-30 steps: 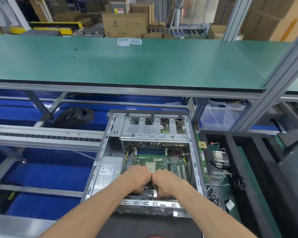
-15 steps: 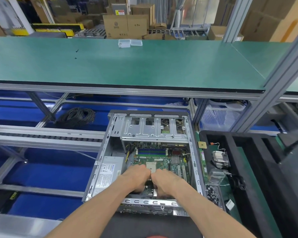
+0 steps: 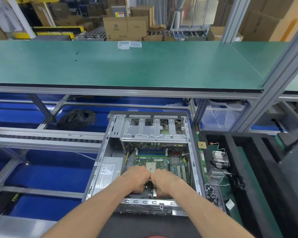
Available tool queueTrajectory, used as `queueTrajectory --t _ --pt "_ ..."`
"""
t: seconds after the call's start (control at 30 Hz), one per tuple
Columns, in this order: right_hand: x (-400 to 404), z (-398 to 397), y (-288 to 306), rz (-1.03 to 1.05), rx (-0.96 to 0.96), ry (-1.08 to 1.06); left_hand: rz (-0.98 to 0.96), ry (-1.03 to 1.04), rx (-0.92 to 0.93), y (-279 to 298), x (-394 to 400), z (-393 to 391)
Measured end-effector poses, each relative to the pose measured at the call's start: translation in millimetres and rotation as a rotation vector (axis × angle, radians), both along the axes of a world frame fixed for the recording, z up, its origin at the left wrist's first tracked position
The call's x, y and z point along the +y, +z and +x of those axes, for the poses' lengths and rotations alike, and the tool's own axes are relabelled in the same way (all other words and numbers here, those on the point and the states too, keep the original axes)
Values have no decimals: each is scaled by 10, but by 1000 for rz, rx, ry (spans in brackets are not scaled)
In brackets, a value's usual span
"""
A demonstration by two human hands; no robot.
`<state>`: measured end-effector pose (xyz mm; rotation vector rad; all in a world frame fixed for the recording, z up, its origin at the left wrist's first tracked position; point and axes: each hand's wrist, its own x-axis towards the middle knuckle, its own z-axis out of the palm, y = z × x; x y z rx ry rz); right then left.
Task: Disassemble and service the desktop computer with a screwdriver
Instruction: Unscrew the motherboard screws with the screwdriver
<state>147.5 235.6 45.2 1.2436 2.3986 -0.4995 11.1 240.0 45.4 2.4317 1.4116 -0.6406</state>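
Computer case lies on its side, side panel off, interior facing up. Green motherboard flat inside, bare processor socket exposed, blue memory slots behind it. Grey power supply sits at left; empty drive cage at far end.

**Both hands inside the open computer case**

The open grey metal computer case lies below a green-topped desk. The left hand and right hand sit knuckle to knuckle over the green motherboard, fingers curled downward; what they grip is hidden. The silver power supply lies left of them. Loose dark screws lie to the case's right.
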Motion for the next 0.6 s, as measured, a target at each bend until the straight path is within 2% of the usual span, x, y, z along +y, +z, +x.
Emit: queueTrajectory --t 0.17,0.33,0.6 --pt "-4 -4 5 -8 -1 7 31 52 10 -17 -1 -3" --pt "-9 3 21 -18 2 8 -2 -8 21 -2 7 -3" --pt "7 -6 22 -17 2 17 30 22 -4 -26 -1 -18"
